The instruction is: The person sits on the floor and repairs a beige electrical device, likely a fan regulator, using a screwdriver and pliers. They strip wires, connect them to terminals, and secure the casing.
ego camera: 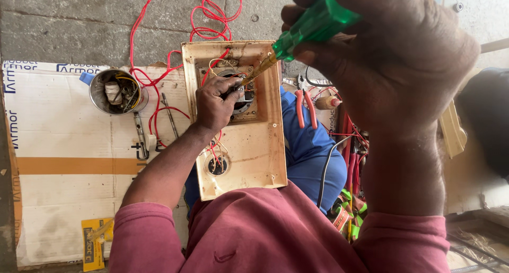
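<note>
A cream plastic panel (254, 146) with round openings and red wiring rests on my lap. My left hand (214, 103) presses on a dark round part (245, 100) set in the panel's upper opening. My right hand (382, 55), close to the camera, grips the green handle of a screwdriver (313, 26). Its brass shaft slants down-left, and the tip meets the dark part beside my left fingers. A second round opening (217, 166) with small wires sits lower on the panel.
Flattened cardboard (63, 146) covers the floor at left, carrying a metal cup of parts (115, 91), thin metal tools (140, 132) and a yellow packet (95, 244). Loose red wire (212, 13) loops above the panel. Red-handled pliers (306, 107) and coloured tools (347, 212) lie at right.
</note>
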